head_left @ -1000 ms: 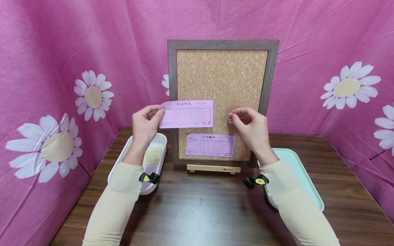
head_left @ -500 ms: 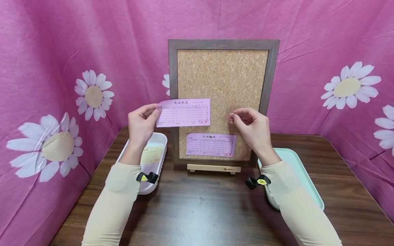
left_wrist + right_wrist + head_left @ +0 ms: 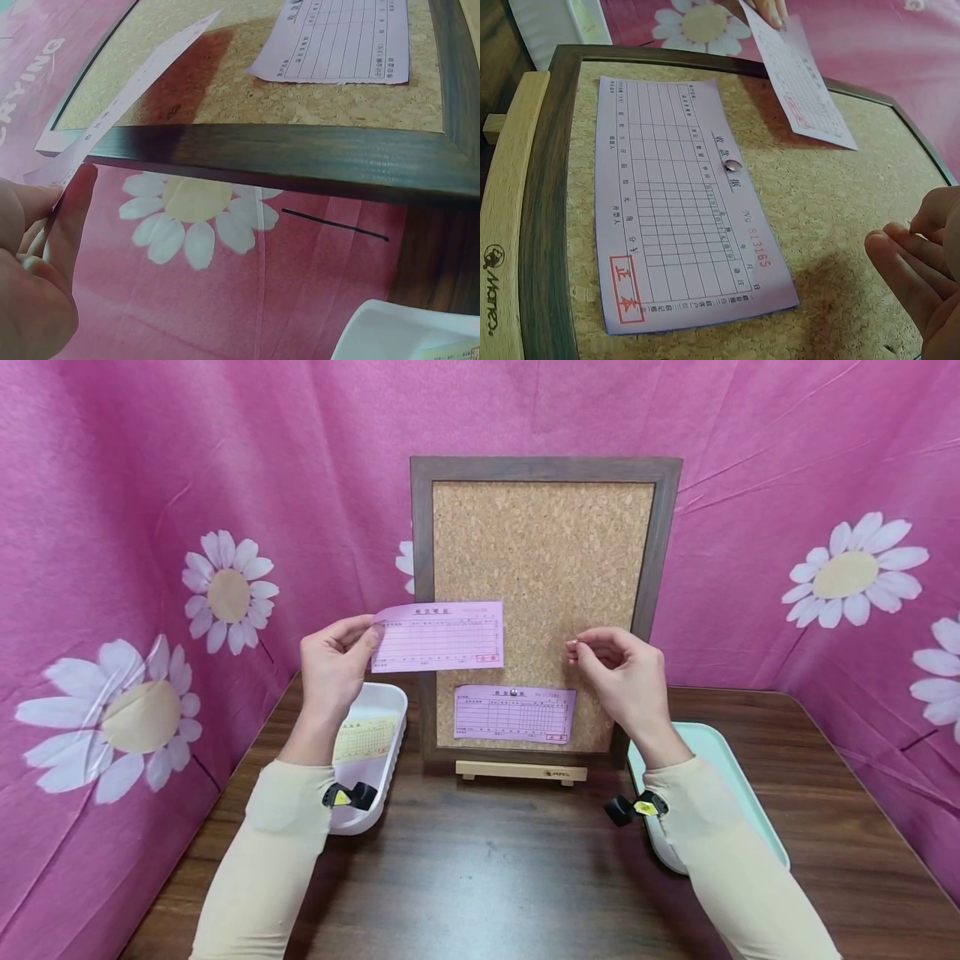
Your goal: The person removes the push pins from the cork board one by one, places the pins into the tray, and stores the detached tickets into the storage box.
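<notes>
My left hand [image 3: 332,664] pinches a pink receipt slip [image 3: 442,639] by its left edge, thumb in front. The slip is held before the lower left of a framed cork board [image 3: 540,552], apart from its surface in the left wrist view. My right hand [image 3: 626,681] has thumb and index together in front of the board's right side, pinching a tiny thumbtack [image 3: 910,222] that the fingers mostly hide. Low on the board hangs another pink receipt [image 3: 513,717], fixed at its top by a silver thumbtack [image 3: 733,166].
The board stands on a wooden easel base [image 3: 521,771] on a brown table [image 3: 480,877]. At left is a white tray [image 3: 390,760] with a yellow slip [image 3: 363,739]. A mint-green tray [image 3: 738,793] lies at right, partly behind the forearm. Pink curtain surrounds the table.
My left hand has moved left with the pink receipt, away from the board's middle. My right hand has shifted slightly to the right, still pinching. The pinned receipt has not moved.
</notes>
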`<state>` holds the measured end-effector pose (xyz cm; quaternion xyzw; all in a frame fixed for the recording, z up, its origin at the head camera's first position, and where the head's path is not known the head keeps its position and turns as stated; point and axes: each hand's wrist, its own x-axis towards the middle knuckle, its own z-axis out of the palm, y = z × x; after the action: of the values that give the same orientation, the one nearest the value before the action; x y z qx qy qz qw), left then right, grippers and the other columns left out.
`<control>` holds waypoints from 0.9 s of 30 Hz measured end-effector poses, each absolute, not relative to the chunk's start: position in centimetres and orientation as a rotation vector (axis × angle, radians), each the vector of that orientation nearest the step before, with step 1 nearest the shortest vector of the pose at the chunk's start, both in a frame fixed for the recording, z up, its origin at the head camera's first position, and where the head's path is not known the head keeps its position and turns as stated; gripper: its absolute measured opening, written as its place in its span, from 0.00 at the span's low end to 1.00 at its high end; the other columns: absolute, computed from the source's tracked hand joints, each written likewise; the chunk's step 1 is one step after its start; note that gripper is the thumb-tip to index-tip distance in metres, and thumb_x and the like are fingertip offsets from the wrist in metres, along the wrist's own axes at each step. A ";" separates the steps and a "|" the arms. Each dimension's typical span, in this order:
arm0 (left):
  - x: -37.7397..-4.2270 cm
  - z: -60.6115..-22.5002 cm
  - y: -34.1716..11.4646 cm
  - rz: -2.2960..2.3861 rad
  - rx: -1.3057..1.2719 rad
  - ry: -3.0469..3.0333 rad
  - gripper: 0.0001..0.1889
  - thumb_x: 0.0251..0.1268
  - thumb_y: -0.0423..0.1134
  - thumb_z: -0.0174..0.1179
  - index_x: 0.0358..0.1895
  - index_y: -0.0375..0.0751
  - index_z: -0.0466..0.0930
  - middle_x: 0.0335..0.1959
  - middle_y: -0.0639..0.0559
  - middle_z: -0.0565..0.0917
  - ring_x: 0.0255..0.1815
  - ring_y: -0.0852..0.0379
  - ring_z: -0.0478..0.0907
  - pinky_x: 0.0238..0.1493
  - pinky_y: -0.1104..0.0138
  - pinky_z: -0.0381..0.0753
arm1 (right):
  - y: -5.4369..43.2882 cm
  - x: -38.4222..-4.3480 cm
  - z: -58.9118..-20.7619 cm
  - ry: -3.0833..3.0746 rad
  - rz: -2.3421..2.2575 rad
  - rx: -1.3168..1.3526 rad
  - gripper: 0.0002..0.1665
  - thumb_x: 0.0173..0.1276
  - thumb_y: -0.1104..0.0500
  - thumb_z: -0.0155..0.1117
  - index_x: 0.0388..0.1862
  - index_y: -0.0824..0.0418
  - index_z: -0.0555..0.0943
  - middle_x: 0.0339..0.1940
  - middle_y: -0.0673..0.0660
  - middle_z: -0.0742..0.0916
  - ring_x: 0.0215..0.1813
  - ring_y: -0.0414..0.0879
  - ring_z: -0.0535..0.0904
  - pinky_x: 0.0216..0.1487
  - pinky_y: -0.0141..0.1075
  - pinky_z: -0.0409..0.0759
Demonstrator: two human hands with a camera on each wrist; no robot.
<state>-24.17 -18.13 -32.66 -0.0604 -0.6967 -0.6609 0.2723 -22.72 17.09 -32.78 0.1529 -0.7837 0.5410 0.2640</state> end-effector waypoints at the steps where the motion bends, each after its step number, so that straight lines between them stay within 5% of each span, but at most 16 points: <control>1: -24.2 -32.7 -18.2 -1.779 -0.159 -1.875 0.11 0.69 0.24 0.68 0.51 0.19 0.88 0.27 0.77 0.88 0.31 0.76 0.84 0.32 0.80 0.82 | 17.2 -22.7 -32.8 -2.116 1.465 0.412 0.05 0.73 0.72 0.67 0.44 0.74 0.88 0.41 0.71 0.93 0.36 0.28 0.89 0.42 0.20 0.85; 27: -23.5 -33.1 -19.8 -1.783 -0.107 -1.905 0.12 0.71 0.23 0.67 0.53 0.17 0.86 0.27 0.78 0.88 0.31 0.76 0.85 0.36 0.80 0.84 | 19.1 -21.9 -33.2 -2.120 1.461 0.392 0.05 0.73 0.71 0.68 0.43 0.72 0.89 0.41 0.73 0.93 0.36 0.27 0.89 0.40 0.21 0.86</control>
<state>-23.46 -19.83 -33.14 -0.0396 -0.7040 -0.6589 0.2622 -21.94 19.06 -33.25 0.1450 -0.7848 0.5409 0.2654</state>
